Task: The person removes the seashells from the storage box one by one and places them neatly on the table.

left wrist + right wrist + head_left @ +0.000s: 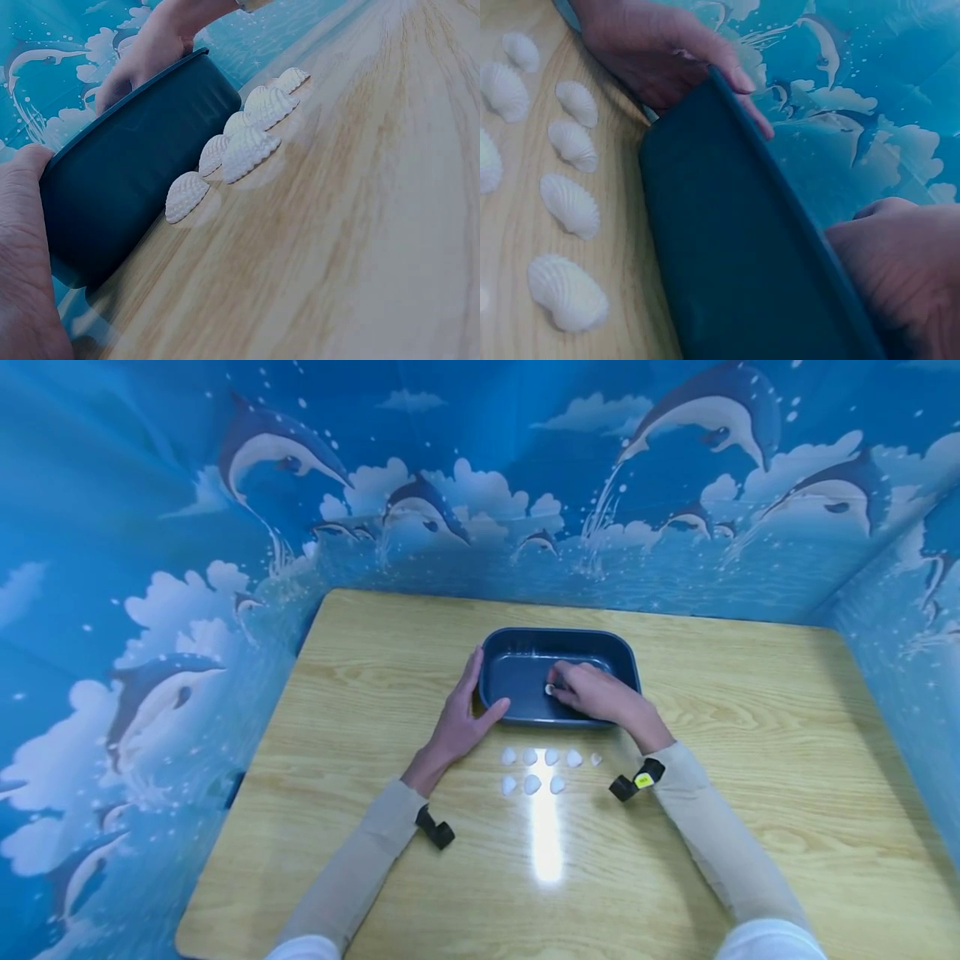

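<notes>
A dark blue rectangular dish [517, 714] stands on the wooden table. My left hand [459, 714] rests against its left side with straight fingers, thumb spread onto the front rim. My right hand [596, 692] reaches over the dish's right part and pinches a small white seashell [550, 690] between thumb and fingertips, low inside it. Both wrist views hide that shell behind the dish wall. In front of the dish, ribbed white seashells [532, 785] lie in two rows, like the large seashell [568, 292] nearest the right wrist camera.
The wooden table [360, 727] stretches out on both sides of the dish. A blue dolphin-print curtain [480, 560] hangs behind and beside it. Bright glare crosses the tabletop in front of the shells. Black wrist cameras [636, 780] are strapped over both sleeves.
</notes>
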`<state>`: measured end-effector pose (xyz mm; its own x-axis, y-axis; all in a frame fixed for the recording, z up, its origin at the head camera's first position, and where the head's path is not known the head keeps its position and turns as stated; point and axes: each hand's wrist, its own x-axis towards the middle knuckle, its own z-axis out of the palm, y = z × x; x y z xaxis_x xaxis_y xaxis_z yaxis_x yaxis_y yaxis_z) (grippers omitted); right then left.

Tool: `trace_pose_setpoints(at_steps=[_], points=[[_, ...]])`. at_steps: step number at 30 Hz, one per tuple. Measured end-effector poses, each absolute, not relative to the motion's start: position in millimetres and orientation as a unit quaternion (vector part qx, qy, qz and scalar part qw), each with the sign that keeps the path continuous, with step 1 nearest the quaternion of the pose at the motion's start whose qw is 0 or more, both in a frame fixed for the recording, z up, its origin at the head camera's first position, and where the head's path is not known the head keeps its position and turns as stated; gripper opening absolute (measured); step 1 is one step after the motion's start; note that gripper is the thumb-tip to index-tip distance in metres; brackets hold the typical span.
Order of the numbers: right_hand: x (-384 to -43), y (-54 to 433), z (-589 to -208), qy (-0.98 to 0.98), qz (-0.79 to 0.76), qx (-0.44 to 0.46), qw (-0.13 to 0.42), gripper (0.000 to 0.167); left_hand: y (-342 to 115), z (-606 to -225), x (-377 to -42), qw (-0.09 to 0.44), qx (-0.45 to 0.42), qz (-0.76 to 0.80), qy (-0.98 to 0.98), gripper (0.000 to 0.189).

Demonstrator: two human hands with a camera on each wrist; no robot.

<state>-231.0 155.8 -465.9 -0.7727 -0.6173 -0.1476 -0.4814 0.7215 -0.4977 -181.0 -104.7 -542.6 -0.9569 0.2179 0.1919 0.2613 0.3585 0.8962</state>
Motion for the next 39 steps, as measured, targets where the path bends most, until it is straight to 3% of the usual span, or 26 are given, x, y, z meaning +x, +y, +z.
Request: trace_pose_setpoints(at_steps=[23, 39], points=[[-197, 188, -433, 0.921, -0.239, -0.281, 0.125, 0.019, -105, -545, -182, 0.026, -0.152, -0.545, -0.824, 0.093], [-152, 211, -424, 0.930, -0.234, -0.260, 0.111, 0.020, -105, -544, -182, 0.025, -0.145, -0.535, -0.832, 0.094]])
